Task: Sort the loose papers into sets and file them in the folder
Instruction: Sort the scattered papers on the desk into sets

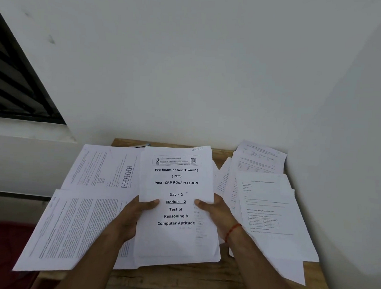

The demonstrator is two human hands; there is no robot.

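While the left hand (135, 214) and right hand (214, 212) grip it at opposite edges, thumbs on the cover sheet, the stack of papers (176, 187) headed "Pre Examination Training" is held tilted up between them over the wooden table (178, 278). Printed sheets (75, 222) lie spread outward of the left hand; more loose sheets (270, 210) overlap outward of the right hand, whose wrist carries a red thread (232, 231)
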